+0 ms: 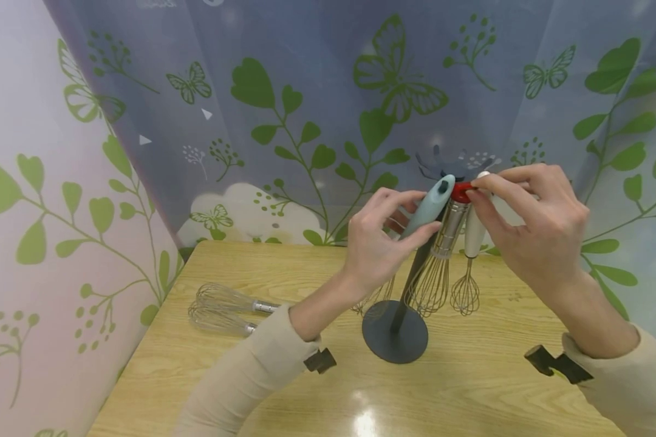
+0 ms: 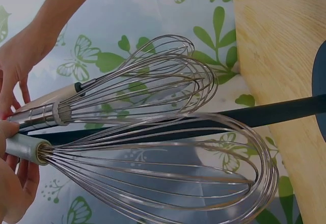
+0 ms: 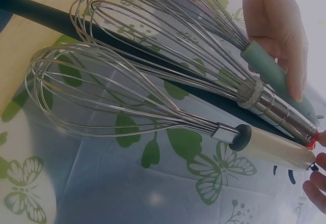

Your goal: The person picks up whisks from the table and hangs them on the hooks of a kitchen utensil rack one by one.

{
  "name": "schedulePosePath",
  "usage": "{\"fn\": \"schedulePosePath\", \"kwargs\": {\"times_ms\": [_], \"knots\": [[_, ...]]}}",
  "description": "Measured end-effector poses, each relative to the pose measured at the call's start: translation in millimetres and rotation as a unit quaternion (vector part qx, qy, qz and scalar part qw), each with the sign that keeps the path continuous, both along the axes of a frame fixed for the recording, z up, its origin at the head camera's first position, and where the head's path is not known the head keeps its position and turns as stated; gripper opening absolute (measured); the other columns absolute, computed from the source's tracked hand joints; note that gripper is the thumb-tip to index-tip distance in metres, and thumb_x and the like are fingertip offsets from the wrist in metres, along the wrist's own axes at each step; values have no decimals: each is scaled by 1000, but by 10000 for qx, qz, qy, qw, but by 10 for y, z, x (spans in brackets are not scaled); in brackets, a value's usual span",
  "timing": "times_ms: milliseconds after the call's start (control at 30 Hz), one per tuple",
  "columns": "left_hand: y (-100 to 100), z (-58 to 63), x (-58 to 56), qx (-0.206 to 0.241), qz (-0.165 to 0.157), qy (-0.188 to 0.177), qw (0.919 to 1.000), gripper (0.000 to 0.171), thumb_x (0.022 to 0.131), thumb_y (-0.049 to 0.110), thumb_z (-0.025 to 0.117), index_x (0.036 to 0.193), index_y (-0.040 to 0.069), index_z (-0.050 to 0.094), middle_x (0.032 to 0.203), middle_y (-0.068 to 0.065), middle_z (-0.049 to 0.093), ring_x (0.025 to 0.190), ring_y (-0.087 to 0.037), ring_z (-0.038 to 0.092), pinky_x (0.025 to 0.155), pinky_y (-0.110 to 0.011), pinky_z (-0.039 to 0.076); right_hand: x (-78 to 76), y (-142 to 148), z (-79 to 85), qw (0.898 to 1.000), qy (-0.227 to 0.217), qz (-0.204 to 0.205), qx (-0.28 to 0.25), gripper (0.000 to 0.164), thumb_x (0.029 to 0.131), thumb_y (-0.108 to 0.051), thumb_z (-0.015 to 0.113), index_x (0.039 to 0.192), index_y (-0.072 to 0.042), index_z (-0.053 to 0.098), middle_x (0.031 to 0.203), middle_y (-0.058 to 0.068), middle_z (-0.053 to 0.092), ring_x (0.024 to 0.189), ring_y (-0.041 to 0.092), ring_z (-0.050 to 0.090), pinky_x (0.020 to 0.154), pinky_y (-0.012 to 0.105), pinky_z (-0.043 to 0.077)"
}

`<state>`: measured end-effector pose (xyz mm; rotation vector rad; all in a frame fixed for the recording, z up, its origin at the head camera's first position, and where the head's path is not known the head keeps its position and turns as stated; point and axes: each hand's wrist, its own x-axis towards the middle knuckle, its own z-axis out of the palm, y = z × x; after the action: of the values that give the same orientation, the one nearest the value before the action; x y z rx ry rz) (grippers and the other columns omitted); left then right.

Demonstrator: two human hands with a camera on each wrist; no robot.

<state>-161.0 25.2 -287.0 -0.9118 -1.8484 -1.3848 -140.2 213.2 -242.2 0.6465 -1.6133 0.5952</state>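
My left hand [image 1: 374, 237] grips a whisk by its pale blue-green handle [image 1: 425, 211], which tilts up toward the top of a dark stand [image 1: 396, 346]. With thumb and fingertips, my right hand [image 1: 541, 221] pinches the red end of a steel-handled whisk [image 1: 449, 230], close beside the first. Just right of it hangs a whisk with a cream handle [image 1: 474, 233], its wires pointing down. In the left wrist view, the blue-green whisk's wide wire loops [image 2: 204, 168] lie across the stand's pole [image 2: 277, 111]. The right wrist view shows the cream handle [image 3: 277, 145] beside the steel one [image 3: 285, 114].
Two more wire whisks [image 1: 224, 298] lie on the wooden table [image 1: 470, 388] at the left, their handles partly behind my left forearm. Dark hooks [image 1: 486, 162] spread from the stand's top. A patterned curtain [image 1: 317, 73] hangs behind the table.
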Motion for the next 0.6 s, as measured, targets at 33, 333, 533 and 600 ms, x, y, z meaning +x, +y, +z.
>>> {"fn": "schedulePosePath", "kwargs": {"times_ms": [33, 333, 533, 600], "knots": [[3, -2, 4, 10, -5, -15, 10000, 40, 85, 11, 88, 120, 0, 74, 99, -15, 69, 76, -22, 71, 69, -10, 57, 0, -2, 0, 10000, 2, -4, -2, 33, 99, -28, 76, 89, 3, 78, 85, 27, 66, 75, 48, 53, 72, 35, 40], [40, -23, 14, 132, -89, -134, 9998, 41, 86, 11, 88, 122, 0, 72, 101, -15, 68, 74, -21, 70, 68, -11, 58, -2, -20, 0, 10000, 22, 28, -45, 32, 99, -27, 76, 88, 3, 77, 85, 27, 66, 75, 48, 53, 76, 27, 39], [65, -40, 16, 242, -161, -158, 9995, 42, 85, 9, 88, 122, -2, 71, 100, -15, 66, 74, -21, 69, 68, -12, 58, -3, -22, -1, 10000, 6, 46, -63, 30, 98, -25, 77, 88, 3, 77, 85, 28, 66, 75, 48, 53, 82, 18, 37], [73, -45, 19, 270, -176, -159, 9994, 42, 85, 9, 88, 122, -2, 71, 100, -16, 66, 75, -22, 69, 68, -12, 58, -5, -22, -2, 10000, 4, 46, -67, 25, 96, -21, 79, 88, 3, 77, 85, 28, 66, 76, 48, 53, 81, 19, 37]]}}
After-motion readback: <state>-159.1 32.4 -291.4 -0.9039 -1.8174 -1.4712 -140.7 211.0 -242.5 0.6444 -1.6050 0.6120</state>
